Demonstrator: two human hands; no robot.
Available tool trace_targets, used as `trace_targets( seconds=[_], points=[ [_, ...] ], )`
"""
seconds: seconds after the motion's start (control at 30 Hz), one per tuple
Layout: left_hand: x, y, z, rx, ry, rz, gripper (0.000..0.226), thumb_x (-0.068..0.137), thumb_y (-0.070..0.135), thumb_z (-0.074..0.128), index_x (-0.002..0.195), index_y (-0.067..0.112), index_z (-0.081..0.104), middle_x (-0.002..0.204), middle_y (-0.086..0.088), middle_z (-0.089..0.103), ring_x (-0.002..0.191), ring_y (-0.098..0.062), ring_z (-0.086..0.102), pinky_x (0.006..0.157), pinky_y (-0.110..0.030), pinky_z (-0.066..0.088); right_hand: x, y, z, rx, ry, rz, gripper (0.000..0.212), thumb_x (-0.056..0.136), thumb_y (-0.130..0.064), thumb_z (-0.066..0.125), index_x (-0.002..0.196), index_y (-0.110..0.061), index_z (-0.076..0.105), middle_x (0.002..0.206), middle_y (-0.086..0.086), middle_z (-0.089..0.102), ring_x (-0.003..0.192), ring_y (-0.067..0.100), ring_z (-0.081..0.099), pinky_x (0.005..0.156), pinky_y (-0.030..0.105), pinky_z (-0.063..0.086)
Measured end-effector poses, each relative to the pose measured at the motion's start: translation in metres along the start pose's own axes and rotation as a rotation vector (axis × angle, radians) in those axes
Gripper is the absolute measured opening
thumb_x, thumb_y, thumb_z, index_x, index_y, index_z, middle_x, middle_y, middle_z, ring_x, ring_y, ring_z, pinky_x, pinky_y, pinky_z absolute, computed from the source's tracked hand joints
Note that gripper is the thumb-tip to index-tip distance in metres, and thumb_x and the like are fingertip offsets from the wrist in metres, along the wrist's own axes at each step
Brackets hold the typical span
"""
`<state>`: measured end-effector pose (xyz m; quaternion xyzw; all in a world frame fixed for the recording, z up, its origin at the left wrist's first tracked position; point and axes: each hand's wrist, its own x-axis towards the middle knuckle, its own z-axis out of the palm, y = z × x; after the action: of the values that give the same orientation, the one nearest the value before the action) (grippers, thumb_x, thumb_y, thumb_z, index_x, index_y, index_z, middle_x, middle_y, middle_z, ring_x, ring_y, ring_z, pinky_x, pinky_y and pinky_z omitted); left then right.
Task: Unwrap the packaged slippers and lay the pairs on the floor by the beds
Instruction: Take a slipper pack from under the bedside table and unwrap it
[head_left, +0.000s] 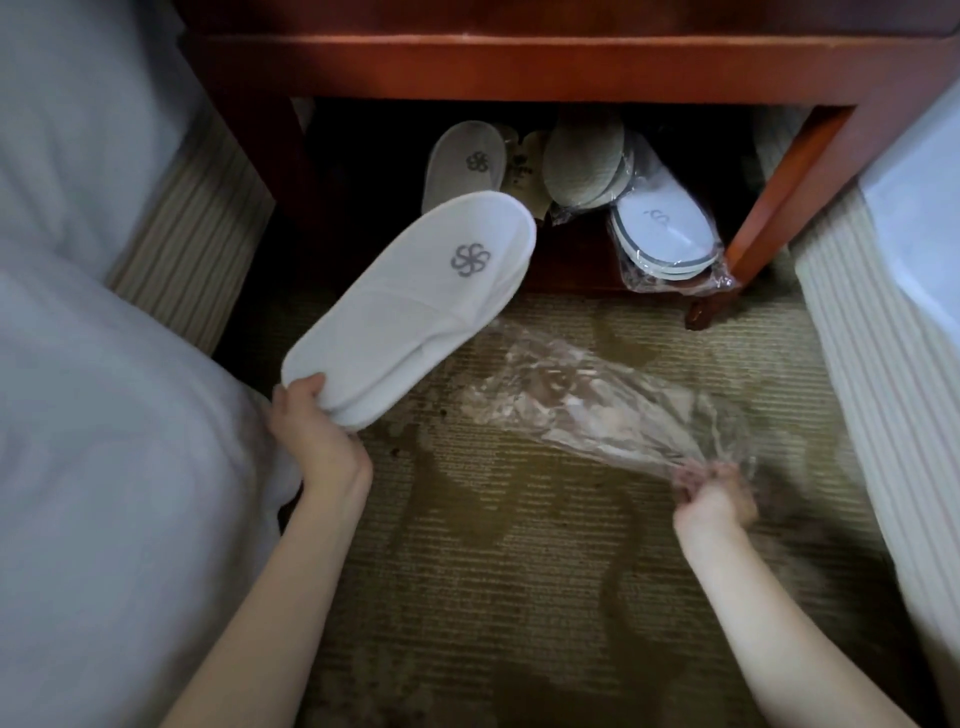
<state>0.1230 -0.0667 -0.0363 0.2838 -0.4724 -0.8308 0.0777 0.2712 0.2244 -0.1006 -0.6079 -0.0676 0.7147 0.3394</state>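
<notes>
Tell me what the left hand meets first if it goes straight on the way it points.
The left hand, carrying its slipper pair, would likely reach the white slipper under the nightstand; depth unclear.

Held slippers (410, 306): showing plain white, a grey pinwheel-flower emblem sitting on the toe.
Wrapper (597, 405): looking clear, catching pale glints, with the carpet's colours coming through it.
Carpet (519, 571): running olive-tan in fine ribbed lines, with darker brown swirls wandering across.
Nightstand (519, 67): glowing reddish-brown.
Wrapped slippers (665, 239), at the carpet's far edge: showing white with a grey rim under clear film.
Upturned soles (582, 161) beside them: showing grey-beige, finely ribbed.
Bare slipper (465, 161) further left: wearing white with the same grey emblem.
Bedding (104, 415): looking white, shading bluish grey.
Bed base (857, 338): carrying cream with thin darker stripes.
</notes>
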Motion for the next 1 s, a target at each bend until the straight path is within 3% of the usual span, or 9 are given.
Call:
trace_targets(
  seconds=[0.1,0.2,0.37,0.53,0.6,0.7,0.77,0.9,1.0],
  points=[
    [-0.013,-0.009,-0.002,0.082,-0.142,0.019,0.019,0.077,0.006,0.056,0.092,0.015,0.062,0.095,0.001,0.071,0.089,-0.013,0.069,0.076,-0.028,0.055,-0.006,0.024,-0.006,-0.044,-0.045,-0.057,0.011,0.095,-0.014,0.056,0.085,-0.014,0.06,0.08,-0.007,0.066,0.065,-0.002,0.059,0.07,0.016,0.048],
    [-0.021,-0.013,-0.002,0.125,-0.239,-0.006,0.018,0.081,0.006,0.057,0.095,0.017,0.06,0.096,0.004,0.069,0.088,-0.011,0.069,0.072,-0.027,0.056,-0.007,0.029,-0.001,-0.385,-0.043,-0.173,0.018,0.091,-0.016,0.063,0.075,-0.02,0.054,0.063,-0.006,0.061,0.045,0.004,0.054,0.048,0.021,0.046],
    [-0.034,-0.023,-0.001,0.214,-0.333,-0.161,0.025,0.085,0.004,0.058,0.105,0.02,0.059,0.109,0.0,0.065,0.097,-0.015,0.067,0.073,-0.031,0.057,-0.011,0.032,-0.012,-0.441,-0.046,-0.016,0.018,0.085,-0.002,0.068,0.081,-0.008,0.051,0.087,0.01,0.064,0.069,0.019,0.065,0.057,0.03,0.061],
    [-0.045,-0.037,-0.008,0.311,-0.383,-0.331,0.027,0.084,0.002,0.058,0.105,0.019,0.06,0.109,-0.003,0.067,0.103,-0.023,0.065,0.085,-0.041,0.053,-0.034,0.05,-0.011,-0.586,-0.153,0.059,0.01,0.089,-0.004,0.061,0.094,-0.002,0.053,0.073,0.012,0.054,0.06,0.022,0.057,0.044,0.026,0.056],
    [-0.049,-0.04,-0.009,0.315,-0.418,-0.388,0.029,0.084,0.0,0.058,0.107,0.017,0.06,0.106,-0.003,0.069,0.099,-0.022,0.067,0.077,-0.037,0.058,-0.05,0.057,-0.002,-0.689,-0.337,0.092,0.022,0.087,-0.013,0.066,0.106,-0.005,0.058,0.074,0.012,0.06,0.064,0.024,0.063,0.053,0.028,0.059],
    [-0.053,-0.044,-0.008,0.363,-0.497,-0.467,0.031,0.082,-0.005,0.055,0.106,0.014,0.059,0.102,-0.005,0.069,0.094,-0.022,0.068,0.072,-0.035,0.058,-0.074,0.062,0.016,-0.725,-0.7,0.153,0.038,0.084,-0.03,0.069,0.116,-0.012,0.061,0.107,0.014,0.072,0.098,0.029,0.069,0.084,0.038,0.056],
    [-0.057,-0.044,-0.005,0.442,-0.589,-0.512,0.032,0.081,-0.007,0.055,0.106,0.013,0.058,0.101,-0.006,0.069,0.087,-0.019,0.069,0.071,-0.036,0.059,-0.084,0.064,0.026,-0.676,-0.875,0.144,0.044,0.082,-0.027,0.07,0.124,-0.016,0.059,0.119,0.007,0.07,0.111,0.025,0.065,0.091,0.04,0.053],
    [-0.066,-0.031,-0.005,0.723,-0.741,-0.554,0.035,0.082,0.001,0.063,0.11,0.021,0.057,0.107,-0.001,0.069,0.095,-0.017,0.068,0.081,-0.034,0.059,-0.1,0.051,0.036,-0.76,-0.85,0.013,0.04,0.077,-0.002,0.069,0.113,-0.02,0.066,0.107,0.004,0.073,0.102,0.026,0.067,0.071,0.03,0.058],
    [-0.085,-0.001,-0.002,0.915,-0.724,-0.489,0.043,0.082,0.015,0.069,0.12,0.022,0.051,0.115,0.001,0.064,0.102,-0.014,0.064,0.087,-0.032,0.055,-0.127,0.026,0.036,-0.847,-0.845,0.031,0.049,0.076,0.0,0.069,0.119,-0.023,0.063,0.11,0.004,0.071,0.101,0.023,0.067,0.075,0.034,0.057]
  ],
)
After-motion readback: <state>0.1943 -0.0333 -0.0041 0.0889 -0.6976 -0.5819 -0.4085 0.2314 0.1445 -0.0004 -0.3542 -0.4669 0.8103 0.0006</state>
